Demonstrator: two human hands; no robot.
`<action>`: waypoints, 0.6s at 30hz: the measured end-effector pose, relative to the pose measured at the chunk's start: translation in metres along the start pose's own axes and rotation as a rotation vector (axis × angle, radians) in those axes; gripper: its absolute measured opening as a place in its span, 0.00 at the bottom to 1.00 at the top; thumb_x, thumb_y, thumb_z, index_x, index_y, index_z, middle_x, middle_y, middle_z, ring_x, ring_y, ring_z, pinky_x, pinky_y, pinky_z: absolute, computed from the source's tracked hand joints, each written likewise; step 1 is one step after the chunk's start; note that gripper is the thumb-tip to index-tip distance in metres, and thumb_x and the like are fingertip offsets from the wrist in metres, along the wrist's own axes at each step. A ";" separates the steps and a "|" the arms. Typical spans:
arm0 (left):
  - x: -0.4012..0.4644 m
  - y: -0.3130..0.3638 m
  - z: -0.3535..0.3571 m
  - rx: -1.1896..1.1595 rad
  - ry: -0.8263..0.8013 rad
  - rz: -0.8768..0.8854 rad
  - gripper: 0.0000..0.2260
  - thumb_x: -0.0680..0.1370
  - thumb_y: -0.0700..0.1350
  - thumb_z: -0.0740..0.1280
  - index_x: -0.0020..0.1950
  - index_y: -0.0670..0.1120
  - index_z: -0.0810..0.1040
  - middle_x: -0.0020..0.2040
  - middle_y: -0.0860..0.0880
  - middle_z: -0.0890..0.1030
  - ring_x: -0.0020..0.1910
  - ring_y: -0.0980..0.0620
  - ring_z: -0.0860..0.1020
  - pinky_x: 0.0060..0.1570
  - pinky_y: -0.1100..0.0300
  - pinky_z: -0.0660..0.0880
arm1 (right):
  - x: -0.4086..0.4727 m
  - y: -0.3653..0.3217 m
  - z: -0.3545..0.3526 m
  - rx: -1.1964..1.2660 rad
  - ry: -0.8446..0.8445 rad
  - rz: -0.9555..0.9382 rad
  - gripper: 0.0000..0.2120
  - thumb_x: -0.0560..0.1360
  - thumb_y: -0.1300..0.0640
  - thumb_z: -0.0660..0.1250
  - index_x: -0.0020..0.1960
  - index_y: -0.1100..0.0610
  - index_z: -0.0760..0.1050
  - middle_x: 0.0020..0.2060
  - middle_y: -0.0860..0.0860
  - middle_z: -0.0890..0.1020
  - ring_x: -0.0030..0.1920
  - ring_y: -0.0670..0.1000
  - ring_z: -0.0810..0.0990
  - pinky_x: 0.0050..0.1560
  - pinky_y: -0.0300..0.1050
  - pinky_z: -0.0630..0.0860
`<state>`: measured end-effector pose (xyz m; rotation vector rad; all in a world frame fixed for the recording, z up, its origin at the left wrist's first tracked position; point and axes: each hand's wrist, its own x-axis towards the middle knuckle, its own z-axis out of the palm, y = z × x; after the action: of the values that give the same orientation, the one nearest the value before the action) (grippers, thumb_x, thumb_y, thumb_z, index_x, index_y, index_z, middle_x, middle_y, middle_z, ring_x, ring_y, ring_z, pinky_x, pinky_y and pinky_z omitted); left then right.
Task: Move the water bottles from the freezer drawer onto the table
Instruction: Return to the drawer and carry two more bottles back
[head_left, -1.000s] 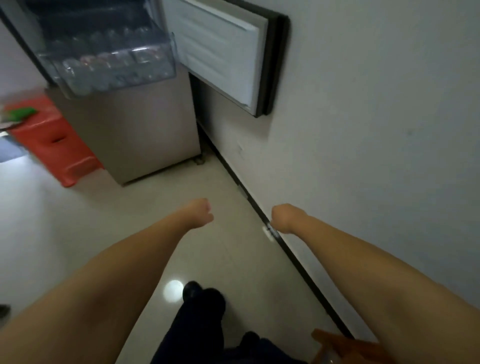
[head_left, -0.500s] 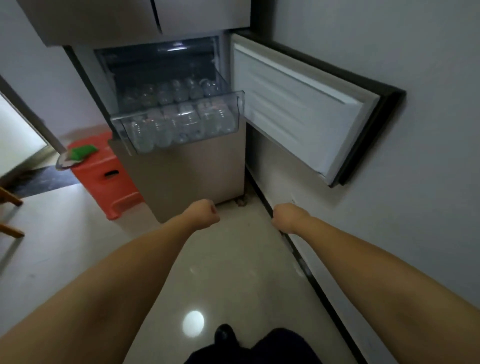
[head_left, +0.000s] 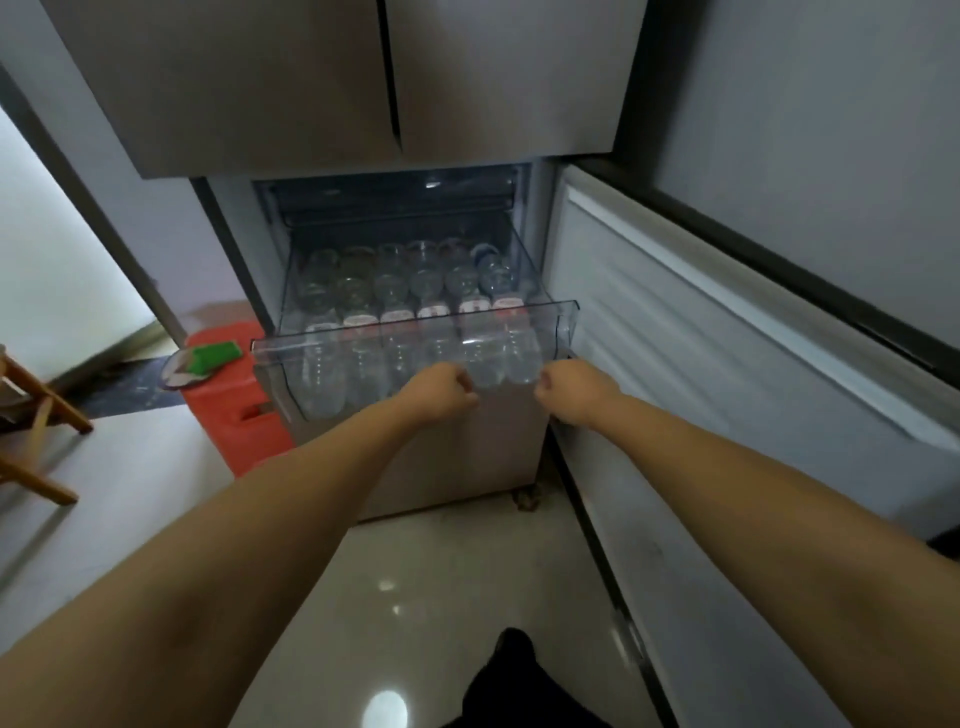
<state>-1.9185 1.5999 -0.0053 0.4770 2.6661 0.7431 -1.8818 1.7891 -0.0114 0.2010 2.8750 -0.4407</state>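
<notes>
Below the two closed upper doors (head_left: 395, 78) of the fridge, one clear freezer drawer (head_left: 415, 340) is standing pulled out, and the water bottles (head_left: 410, 317) are lying inside it on their sides, packed in two rows running front to back. Six bottles are showing in the front row, each with a red-and-white label, and about six more are lying behind them, though the blur is making an exact count uncertain. Just in front of the drawer, two hands are hovering: the left hand (head_left: 441, 389) is curling into a fist with nothing in it, and the right hand (head_left: 569, 389) is doing the same, both apart from the bottles. Right of the drawer, one freezer door (head_left: 727, 338) is hanging wide open. Left of the drawer, one red stool (head_left: 234, 410) is carrying a green item (head_left: 215, 356).
</notes>
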 end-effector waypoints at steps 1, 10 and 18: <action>0.020 0.008 -0.011 -0.016 0.030 0.004 0.11 0.77 0.42 0.66 0.56 0.40 0.80 0.55 0.42 0.82 0.56 0.44 0.79 0.54 0.56 0.74 | 0.021 -0.004 -0.014 -0.002 0.045 -0.020 0.12 0.78 0.55 0.57 0.42 0.59 0.75 0.45 0.57 0.79 0.49 0.59 0.78 0.45 0.46 0.71; 0.148 0.028 -0.072 -0.121 0.139 -0.079 0.06 0.78 0.41 0.65 0.50 0.40 0.80 0.48 0.41 0.81 0.43 0.49 0.76 0.49 0.55 0.76 | 0.156 -0.021 -0.082 0.059 0.228 -0.142 0.10 0.78 0.56 0.58 0.41 0.58 0.72 0.35 0.53 0.74 0.38 0.55 0.73 0.37 0.44 0.68; 0.237 -0.010 -0.072 0.074 0.029 -0.141 0.17 0.78 0.46 0.65 0.65 0.42 0.73 0.60 0.41 0.77 0.58 0.44 0.76 0.54 0.53 0.74 | 0.250 -0.021 -0.069 -0.044 0.101 -0.179 0.23 0.79 0.56 0.59 0.72 0.61 0.62 0.69 0.61 0.66 0.62 0.61 0.73 0.57 0.51 0.72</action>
<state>-2.1601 1.6550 -0.0051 0.2948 2.7276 0.6167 -2.1402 1.8153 -0.0015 -0.0428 3.0117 -0.4098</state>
